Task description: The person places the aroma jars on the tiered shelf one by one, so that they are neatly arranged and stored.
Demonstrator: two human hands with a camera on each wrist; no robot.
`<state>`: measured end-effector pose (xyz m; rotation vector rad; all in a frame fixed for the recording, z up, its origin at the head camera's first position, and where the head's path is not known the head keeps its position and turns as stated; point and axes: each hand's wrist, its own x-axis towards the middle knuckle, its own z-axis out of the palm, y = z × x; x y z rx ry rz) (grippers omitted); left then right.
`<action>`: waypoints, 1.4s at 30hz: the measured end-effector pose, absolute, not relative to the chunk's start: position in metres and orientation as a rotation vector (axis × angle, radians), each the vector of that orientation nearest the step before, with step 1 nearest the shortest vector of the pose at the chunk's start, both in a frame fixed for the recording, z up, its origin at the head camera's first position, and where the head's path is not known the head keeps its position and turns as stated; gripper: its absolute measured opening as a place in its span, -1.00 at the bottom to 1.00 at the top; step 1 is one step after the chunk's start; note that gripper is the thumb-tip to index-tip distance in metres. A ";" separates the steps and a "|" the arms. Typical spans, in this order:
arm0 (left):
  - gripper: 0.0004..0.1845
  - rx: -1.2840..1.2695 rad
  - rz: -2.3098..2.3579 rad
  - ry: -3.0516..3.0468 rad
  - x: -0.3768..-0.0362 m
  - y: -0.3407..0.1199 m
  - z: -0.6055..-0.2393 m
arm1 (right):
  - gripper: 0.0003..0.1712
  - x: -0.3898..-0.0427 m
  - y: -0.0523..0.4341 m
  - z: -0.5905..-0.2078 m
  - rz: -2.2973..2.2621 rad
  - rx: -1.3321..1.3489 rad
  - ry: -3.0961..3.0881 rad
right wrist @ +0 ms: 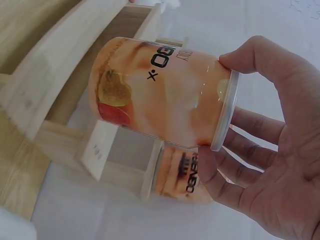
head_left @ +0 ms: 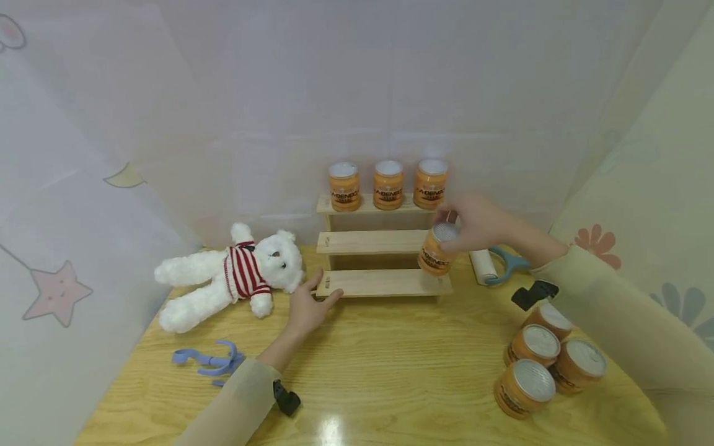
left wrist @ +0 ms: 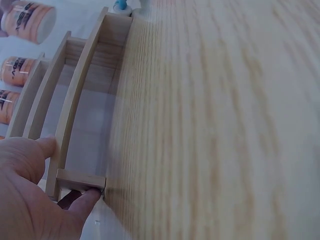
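Observation:
My right hand (head_left: 476, 222) grips an orange can (head_left: 436, 251) near its silver top, with thumb and fingers round the rim. In the head view this can overlaps the right end of the wooden three-step rack (head_left: 385, 283). In the right wrist view the held can (right wrist: 160, 92) lies sideways across the picture. My left hand (head_left: 308, 305) holds the left end of the bottom step, and in the left wrist view its thumb and a finger pinch the rack's end (left wrist: 80, 179). Three like cans, among them a middle can (head_left: 388, 186), stand in a row on the top step.
A white teddy bear (head_left: 245, 272) in a striped sweater lies left of the rack. Nearer is a blue-purple plastic tool (head_left: 214, 359). Several more cans (head_left: 525, 388) stand at the table's right front. A lint roller (head_left: 483, 267) with a blue handle lies right of the rack.

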<state>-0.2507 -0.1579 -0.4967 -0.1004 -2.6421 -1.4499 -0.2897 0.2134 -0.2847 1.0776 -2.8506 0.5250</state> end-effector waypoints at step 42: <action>-0.11 -0.067 -1.481 -2.661 -0.250 -0.158 -0.497 | -0.59 -0.343 0.073 -0.286 0.572 1.223 -2.654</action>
